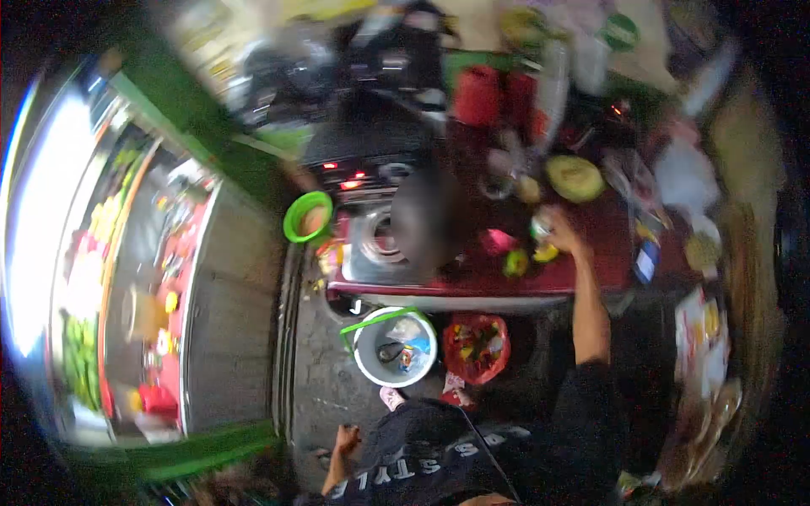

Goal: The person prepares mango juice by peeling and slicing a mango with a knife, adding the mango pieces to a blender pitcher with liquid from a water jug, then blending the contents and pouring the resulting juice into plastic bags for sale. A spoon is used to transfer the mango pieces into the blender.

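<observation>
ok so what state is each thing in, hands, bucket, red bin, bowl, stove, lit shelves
right hand: closed around a small pale thing, blurred
left hand: held low, grip unclear
white bucket: upright, uncovered, things inside
green handle: across the bucket's rim
red bin: uncovered, scraps inside
green bowl: upright, something inside
stove: partly hidden, flame can't be told
shelves: lit, stocked
</observation>
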`<state>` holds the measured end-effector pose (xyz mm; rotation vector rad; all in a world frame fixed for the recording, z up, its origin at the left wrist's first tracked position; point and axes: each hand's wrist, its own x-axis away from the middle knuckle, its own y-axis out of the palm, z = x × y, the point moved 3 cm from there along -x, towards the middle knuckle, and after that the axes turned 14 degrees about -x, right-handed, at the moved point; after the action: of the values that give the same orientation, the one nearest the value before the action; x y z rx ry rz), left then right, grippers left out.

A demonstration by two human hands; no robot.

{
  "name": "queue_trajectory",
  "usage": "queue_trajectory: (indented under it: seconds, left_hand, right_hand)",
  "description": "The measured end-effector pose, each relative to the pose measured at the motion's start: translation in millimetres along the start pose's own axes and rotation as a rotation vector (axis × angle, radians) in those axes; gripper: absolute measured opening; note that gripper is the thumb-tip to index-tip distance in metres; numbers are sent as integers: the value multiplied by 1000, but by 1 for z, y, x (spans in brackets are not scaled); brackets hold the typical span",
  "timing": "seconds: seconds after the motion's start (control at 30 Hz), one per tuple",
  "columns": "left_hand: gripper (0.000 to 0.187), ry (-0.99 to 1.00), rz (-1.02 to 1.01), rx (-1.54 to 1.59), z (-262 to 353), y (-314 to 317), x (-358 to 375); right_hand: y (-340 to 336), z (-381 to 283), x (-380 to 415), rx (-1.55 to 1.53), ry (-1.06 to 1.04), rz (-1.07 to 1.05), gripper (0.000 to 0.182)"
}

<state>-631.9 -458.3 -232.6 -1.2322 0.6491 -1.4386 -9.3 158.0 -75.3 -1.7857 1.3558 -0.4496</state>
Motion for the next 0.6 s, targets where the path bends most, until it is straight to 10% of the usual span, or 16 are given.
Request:
queue_trajectory:
  seconds: [0.03,0.1,0.2,0.4,0.6]
  left_hand:
    - [38,-523,-71,382,-7,12,0]
    - [46,-738,-198,564,45,-41,-3]
    - [58,-653,-16,399,28,-29,-15]
    - [69,-514,145,520,68,-128,-50]
    - [80,-288,121,894,97,-252,-67]
  right_hand:
    - [-16,-31,2,-150,310,54,87]
    - [-26,-56,-1,1,161,121,78]
    - [-60,-151,4,-211,416,305,61]
    - [-93,-260,12,-230,141,318,72]
    - [39,-436,23,-644,-160,-120,82]
